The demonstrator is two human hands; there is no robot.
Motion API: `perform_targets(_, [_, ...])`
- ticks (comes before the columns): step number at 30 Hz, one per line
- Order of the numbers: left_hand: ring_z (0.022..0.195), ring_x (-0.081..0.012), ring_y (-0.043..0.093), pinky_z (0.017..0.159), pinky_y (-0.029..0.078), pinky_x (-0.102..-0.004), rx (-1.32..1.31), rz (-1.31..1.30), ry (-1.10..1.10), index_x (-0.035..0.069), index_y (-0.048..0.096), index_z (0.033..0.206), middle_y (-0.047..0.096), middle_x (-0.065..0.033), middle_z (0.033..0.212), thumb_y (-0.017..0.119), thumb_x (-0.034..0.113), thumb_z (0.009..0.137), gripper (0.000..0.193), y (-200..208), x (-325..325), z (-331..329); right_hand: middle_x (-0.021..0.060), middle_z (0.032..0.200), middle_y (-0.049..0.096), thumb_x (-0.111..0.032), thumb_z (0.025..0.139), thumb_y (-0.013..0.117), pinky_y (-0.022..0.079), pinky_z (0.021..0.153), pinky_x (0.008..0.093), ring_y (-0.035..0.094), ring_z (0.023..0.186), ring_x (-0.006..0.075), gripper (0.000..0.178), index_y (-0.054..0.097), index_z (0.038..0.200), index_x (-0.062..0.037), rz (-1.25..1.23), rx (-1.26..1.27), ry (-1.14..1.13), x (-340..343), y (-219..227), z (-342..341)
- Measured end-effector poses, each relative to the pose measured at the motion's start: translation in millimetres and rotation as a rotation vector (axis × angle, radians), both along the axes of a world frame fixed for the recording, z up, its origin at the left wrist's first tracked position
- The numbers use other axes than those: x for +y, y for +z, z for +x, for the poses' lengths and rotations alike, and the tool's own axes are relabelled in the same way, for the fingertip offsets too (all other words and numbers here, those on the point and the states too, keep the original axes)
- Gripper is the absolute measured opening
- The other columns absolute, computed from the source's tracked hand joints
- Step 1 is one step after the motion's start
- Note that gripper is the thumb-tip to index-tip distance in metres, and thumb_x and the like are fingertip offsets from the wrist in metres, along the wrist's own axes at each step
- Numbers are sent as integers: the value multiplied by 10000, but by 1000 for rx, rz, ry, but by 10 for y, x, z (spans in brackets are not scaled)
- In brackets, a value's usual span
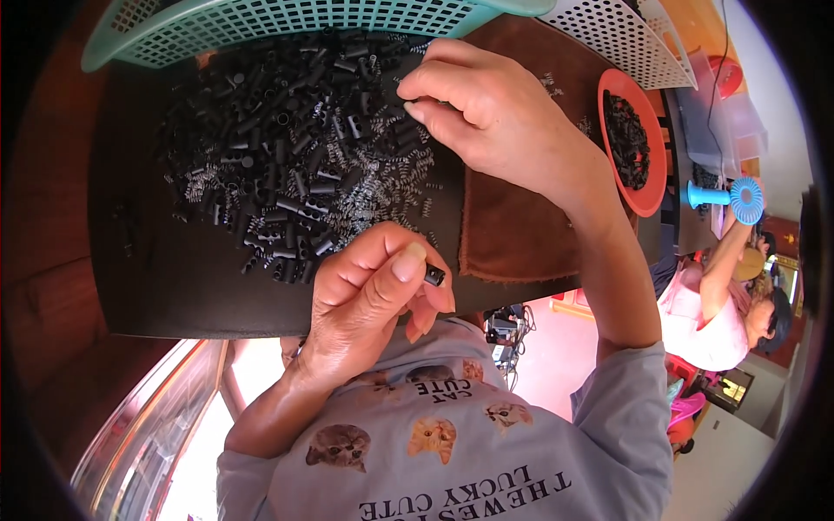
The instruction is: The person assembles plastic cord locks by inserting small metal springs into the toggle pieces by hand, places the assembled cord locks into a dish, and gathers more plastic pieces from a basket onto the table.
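Note:
Close to my body, above the table's near edge, my left hand (369,286) is closed with a small black cord-lock barrel (434,275) pinched between thumb and fingers. One end of the barrel faces out past the thumb tip. My right hand (512,117) is over the right side of the heap, thumb and forefinger brought together; whatever is between them is too small to make out. Beneath and left of it spreads a pile of black plastic cord-lock pieces (278,148), some with holes through the side. Many small metal springs (373,191) lie mixed in with them.
A green plastic basket (287,35) stands along the far edge, a white perforated basket (617,39) at the far right. A brown cloth (512,226) lies right of the pile. Beside it is an orange bowl (656,165) of black pieces. Another person (712,313) sits at the right near a blue fan (744,201).

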State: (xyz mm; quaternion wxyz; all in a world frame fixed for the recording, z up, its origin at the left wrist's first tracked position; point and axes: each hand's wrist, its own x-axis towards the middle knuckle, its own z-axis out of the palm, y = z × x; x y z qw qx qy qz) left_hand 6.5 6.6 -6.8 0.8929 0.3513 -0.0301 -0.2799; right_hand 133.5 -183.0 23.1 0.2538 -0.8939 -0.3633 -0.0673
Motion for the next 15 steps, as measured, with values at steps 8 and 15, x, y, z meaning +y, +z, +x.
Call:
perform_targets(8, [609,-92,532,546,438,-233,7,17,-10,-11,577,1002,644,-89,802,495,285,1033,309,14,23,11,81,849,569,-103,825,620,495,603,441,614,732,337,44,594,841,-72,37,32,59,81,47,-110])
perform_targets(15, [619,-93,536,561,443,-238,32,7,-23,-4,581,1015,651,-88,797,493,294,1033,311,15,42,4,82,885,542,-46,787,683,478,598,410,599,729,304,159,597,920,-56,-211,66,46,224,45,-215])
